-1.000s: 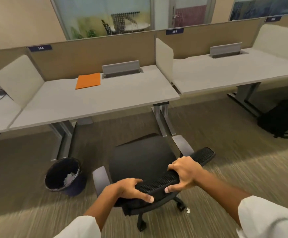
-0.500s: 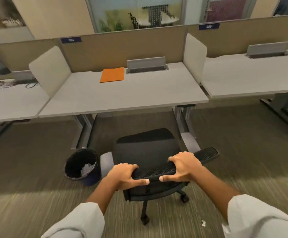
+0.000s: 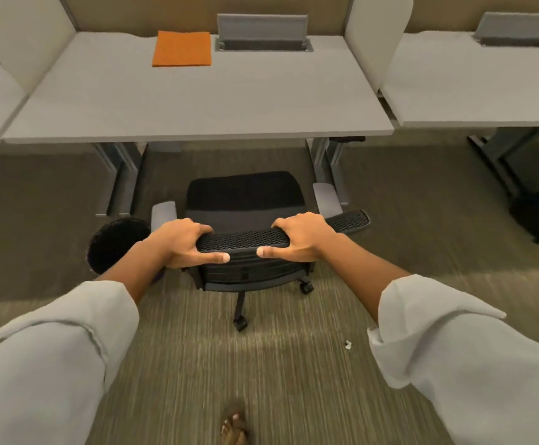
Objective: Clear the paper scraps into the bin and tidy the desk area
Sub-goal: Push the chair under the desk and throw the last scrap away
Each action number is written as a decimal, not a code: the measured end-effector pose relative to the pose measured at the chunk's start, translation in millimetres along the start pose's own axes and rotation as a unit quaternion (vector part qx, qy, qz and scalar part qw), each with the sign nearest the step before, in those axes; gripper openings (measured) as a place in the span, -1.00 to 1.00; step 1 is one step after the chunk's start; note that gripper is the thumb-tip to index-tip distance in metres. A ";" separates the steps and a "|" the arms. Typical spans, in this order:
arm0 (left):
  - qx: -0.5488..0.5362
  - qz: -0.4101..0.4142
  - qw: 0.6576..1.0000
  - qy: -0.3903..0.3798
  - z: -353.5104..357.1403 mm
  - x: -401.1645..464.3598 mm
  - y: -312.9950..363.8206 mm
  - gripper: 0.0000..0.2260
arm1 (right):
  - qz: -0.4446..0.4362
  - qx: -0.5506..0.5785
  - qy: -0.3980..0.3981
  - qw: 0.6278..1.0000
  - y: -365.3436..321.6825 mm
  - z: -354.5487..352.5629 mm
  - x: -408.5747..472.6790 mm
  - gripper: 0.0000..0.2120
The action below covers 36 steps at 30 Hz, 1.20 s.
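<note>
In the head view, both hands grip the top edge of a black office chair (image 3: 245, 200) from behind. The left hand (image 3: 183, 244) curls its fingers over the mesh backrest near its left end, with the thumb stretched along the near side. The right hand (image 3: 300, 240) does the same near the right end, its thumb pointing toward the left thumb; the 2 thumb tips sit close but apart. Both forearms come out of rolled-up pale sleeves (image 3: 447, 351).

The chair faces the desk (image 3: 197, 101), its seat just short of the desk's front edge, between the 2 desk legs. A grey armrest shows on each side of the seat, and 2 of the chair's castors rest on the carpet (image 3: 197, 364).

The bin (image 3: 114, 242), dark and round, stands on the carpet just left of the chair, partly hidden by the left forearm; what it holds cannot be made out. 1 small white paper scrap (image 3: 347, 344) lies on the carpet to the right of the chair base, near the right sleeve.

On the desk, an orange folder (image 3: 181, 48) lies flat near the back, just left of an open grey cable flap (image 3: 263, 28). A bare foot (image 3: 234, 428) shows at the bottom edge.
</note>
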<state>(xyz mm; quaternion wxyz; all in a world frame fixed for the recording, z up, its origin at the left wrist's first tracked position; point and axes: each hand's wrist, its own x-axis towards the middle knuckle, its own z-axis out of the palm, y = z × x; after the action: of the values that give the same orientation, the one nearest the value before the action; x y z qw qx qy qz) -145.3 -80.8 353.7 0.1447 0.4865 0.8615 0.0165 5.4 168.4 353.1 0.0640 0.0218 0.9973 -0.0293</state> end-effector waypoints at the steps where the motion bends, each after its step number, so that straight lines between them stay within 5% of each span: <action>1: 0.000 0.004 1.000 0.001 0.1 1.0 -5.1 -0.10 | 0.004 0.003 -0.002 1.000 -2.8 1.1 4.2 0.05; 13: -0.021 -0.002 0.999 -0.037 -8.2 17.0 -30.6 -0.11 | 0.012 0.025 -0.001 1.000 -6.2 -0.7 29.1 0.05; 26: 0.049 -0.015 0.999 -0.004 -14.4 -1.0 -36.4 -0.17 | 0.047 0.024 0.130 0.990 -28.3 12.1 17.8 -0.06; 31: 0.086 -0.037 0.992 0.080 -6.0 -13.3 -9.1 -0.19 | 0.011 0.042 0.194 0.980 -13.1 26.2 -10.8 -0.27; 36: 0.093 0.070 0.973 0.197 2.3 14.4 93.3 -0.33 | -0.045 0.009 0.180 0.983 30.8 39.5 -67.1 -0.24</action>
<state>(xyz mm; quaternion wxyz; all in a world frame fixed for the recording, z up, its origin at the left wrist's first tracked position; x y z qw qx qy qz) -74.0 -19.9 364.0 -0.0756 0.5437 0.8348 0.0417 78.4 194.0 320.9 -0.1179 -0.0173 0.9922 -0.0367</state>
